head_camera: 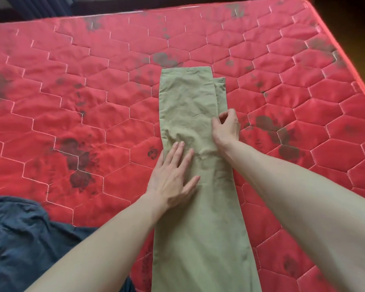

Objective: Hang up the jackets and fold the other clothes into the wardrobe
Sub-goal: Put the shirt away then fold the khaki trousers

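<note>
Trousers (190,144) lie lengthwise on the mattress (93,102), halved leg on leg; your left hand (173,175) presses flat, right hand (226,127) pinches the edge. Cross-folds, dark garment (25,239) and wardrobe remain.

We extend both bare forearms forward: our left hand (173,175) lies flat, fingers straight and spread; our right hand (227,128) curls, fingertips pinching.

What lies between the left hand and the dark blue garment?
Head view: only bare red mattress separates the left hand from the blue garment.
</note>
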Action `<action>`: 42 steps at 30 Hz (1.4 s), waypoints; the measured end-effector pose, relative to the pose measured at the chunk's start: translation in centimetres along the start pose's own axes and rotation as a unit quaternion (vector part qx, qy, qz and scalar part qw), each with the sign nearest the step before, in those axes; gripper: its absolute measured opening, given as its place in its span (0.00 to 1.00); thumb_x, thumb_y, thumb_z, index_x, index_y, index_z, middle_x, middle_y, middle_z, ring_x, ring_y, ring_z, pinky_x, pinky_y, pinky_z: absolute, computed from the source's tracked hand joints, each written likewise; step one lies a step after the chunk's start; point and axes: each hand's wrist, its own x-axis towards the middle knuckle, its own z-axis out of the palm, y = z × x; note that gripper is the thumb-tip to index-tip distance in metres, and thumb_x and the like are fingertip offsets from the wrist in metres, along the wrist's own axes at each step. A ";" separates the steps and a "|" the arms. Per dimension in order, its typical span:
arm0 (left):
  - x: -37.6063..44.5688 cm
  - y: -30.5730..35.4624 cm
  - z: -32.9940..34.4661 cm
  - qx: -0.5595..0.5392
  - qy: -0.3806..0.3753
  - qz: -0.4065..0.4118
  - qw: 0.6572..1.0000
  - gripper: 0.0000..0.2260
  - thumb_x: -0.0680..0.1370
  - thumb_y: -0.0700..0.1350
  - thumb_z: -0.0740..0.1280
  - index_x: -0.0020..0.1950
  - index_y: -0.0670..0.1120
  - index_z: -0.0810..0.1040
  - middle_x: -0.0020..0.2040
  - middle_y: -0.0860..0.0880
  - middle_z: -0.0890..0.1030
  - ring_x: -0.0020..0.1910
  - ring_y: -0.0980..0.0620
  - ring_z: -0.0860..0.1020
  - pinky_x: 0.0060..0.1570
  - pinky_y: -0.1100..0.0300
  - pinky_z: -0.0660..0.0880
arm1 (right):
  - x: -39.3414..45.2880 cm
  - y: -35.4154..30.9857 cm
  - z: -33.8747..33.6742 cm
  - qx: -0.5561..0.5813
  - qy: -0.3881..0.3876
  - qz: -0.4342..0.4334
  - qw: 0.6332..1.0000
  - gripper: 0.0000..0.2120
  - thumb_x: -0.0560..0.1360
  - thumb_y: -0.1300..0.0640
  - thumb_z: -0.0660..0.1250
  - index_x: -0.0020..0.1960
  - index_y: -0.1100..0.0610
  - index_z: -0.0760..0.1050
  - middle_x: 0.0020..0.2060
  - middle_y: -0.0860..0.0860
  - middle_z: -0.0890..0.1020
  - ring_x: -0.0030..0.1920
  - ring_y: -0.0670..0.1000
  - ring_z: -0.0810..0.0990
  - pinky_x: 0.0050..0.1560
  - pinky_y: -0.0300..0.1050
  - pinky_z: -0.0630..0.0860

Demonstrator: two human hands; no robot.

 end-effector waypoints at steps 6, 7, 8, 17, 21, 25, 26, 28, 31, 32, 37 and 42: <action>-0.2 1.4 0.1 -0.099 0.110 0.046 0.988 0.31 0.85 0.58 0.54 0.83 0.41 0.60 0.85 0.44 0.56 0.85 0.49 0.49 0.82 0.48 0.55 | -0.8 2.4 -1.6 -0.026 0.076 0.018 0.997 0.05 0.80 0.61 0.63 0.55 0.58 0.72 0.42 0.53 0.78 0.45 0.56 0.74 0.39 0.43 0.59; -0.3 1.6 0.3 -0.101 0.095 0.049 0.989 0.31 0.85 0.58 0.55 0.83 0.41 0.60 0.85 0.45 0.56 0.85 0.49 0.49 0.81 0.48 0.56 | -0.8 2.9 -1.7 -0.030 0.072 0.030 0.996 0.05 0.80 0.60 0.63 0.56 0.58 0.72 0.43 0.53 0.78 0.46 0.56 0.74 0.39 0.43 0.58; -0.2 1.7 0.5 -0.096 0.073 0.044 0.992 0.30 0.86 0.58 0.54 0.84 0.42 0.59 0.85 0.45 0.55 0.85 0.50 0.48 0.81 0.48 0.55 | -0.7 3.2 -1.8 -0.033 0.061 0.043 0.997 0.07 0.81 0.58 0.64 0.58 0.59 0.73 0.45 0.53 0.79 0.48 0.57 0.76 0.41 0.44 0.60; -1.8 1.1 1.6 -0.040 0.032 -0.043 0.998 0.33 0.83 0.64 0.39 0.85 0.51 0.56 0.86 0.47 0.53 0.85 0.49 0.47 0.82 0.46 0.43 | -4.3 6.6 -3.2 0.033 -0.020 0.038 0.999 0.22 0.83 0.38 0.60 0.39 0.51 0.74 0.34 0.45 0.77 0.36 0.43 0.74 0.40 0.40 0.69; -4.1 2.0 1.9 -0.038 0.019 -0.078 0.996 0.33 0.83 0.62 0.38 0.86 0.51 0.53 0.86 0.46 0.49 0.85 0.49 0.44 0.83 0.47 0.43 | -10.0 9.5 -4.8 0.014 -0.021 0.027 0.999 0.23 0.82 0.39 0.63 0.35 0.52 0.74 0.25 0.43 0.74 0.28 0.42 0.72 0.33 0.37 0.67; -7.3 3.5 2.1 -0.004 0.045 -0.084 0.995 0.30 0.86 0.55 0.46 0.86 0.44 0.50 0.86 0.44 0.49 0.85 0.47 0.45 0.83 0.45 0.48 | -13.6 10.4 -6.4 -0.027 0.002 0.021 0.999 0.16 0.82 0.47 0.69 0.40 0.56 0.78 0.23 0.45 0.76 0.30 0.48 0.74 0.38 0.49 0.70; -8.2 3.8 2.3 -0.005 0.049 -0.067 0.997 0.30 0.86 0.53 0.48 0.85 0.43 0.49 0.86 0.44 0.49 0.85 0.47 0.46 0.82 0.45 0.51 | -14.0 10.4 -6.9 -0.035 0.013 0.016 0.999 0.15 0.81 0.49 0.69 0.41 0.57 0.79 0.25 0.46 0.78 0.33 0.51 0.77 0.40 0.50 0.72; -9.9 4.6 2.7 -0.006 0.032 -0.035 0.999 0.30 0.86 0.53 0.49 0.85 0.42 0.47 0.86 0.44 0.49 0.85 0.46 0.46 0.82 0.46 0.53 | -14.8 10.2 -7.8 -0.047 0.006 0.019 0.999 0.15 0.82 0.47 0.67 0.43 0.57 0.79 0.30 0.47 0.81 0.39 0.57 0.81 0.46 0.53 0.75; -12.2 5.5 3.4 -0.014 -0.012 -0.062 0.998 0.31 0.86 0.55 0.48 0.85 0.44 0.43 0.86 0.46 0.46 0.85 0.48 0.43 0.83 0.48 0.47 | -16.3 10.5 -9.1 -0.083 -0.045 0.047 0.994 0.21 0.83 0.38 0.60 0.44 0.53 0.78 0.36 0.46 0.81 0.45 0.55 0.80 0.50 0.53 0.74; -13.0 5.8 3.5 -0.018 -0.015 -0.083 0.996 0.31 0.86 0.55 0.49 0.86 0.44 0.44 0.86 0.46 0.46 0.85 0.48 0.44 0.83 0.49 0.47 | -17.1 10.9 -9.5 -0.091 -0.057 0.050 0.993 0.21 0.83 0.36 0.60 0.44 0.51 0.78 0.37 0.45 0.81 0.45 0.54 0.80 0.50 0.53 0.74; -15.6 7.9 2.2 -0.087 0.027 -0.237 0.967 0.29 0.85 0.52 0.59 0.83 0.44 0.57 0.79 0.42 0.62 0.76 0.41 0.65 0.69 0.47 0.69 | -21.9 13.5 -11.5 -0.119 -0.089 0.008 0.989 0.15 0.79 0.38 0.68 0.46 0.50 0.80 0.39 0.44 0.85 0.45 0.49 0.83 0.48 0.51 0.78; -16.6 8.6 1.6 -0.270 0.024 -0.426 0.863 0.17 0.85 0.51 0.63 0.67 0.41 0.67 0.62 0.37 0.75 0.58 0.35 0.77 0.53 0.45 0.71 | -24.2 14.5 -12.0 -0.131 -0.108 -0.002 0.986 0.17 0.83 0.46 0.63 0.40 0.56 0.73 0.33 0.53 0.79 0.40 0.59 0.77 0.44 0.56 0.73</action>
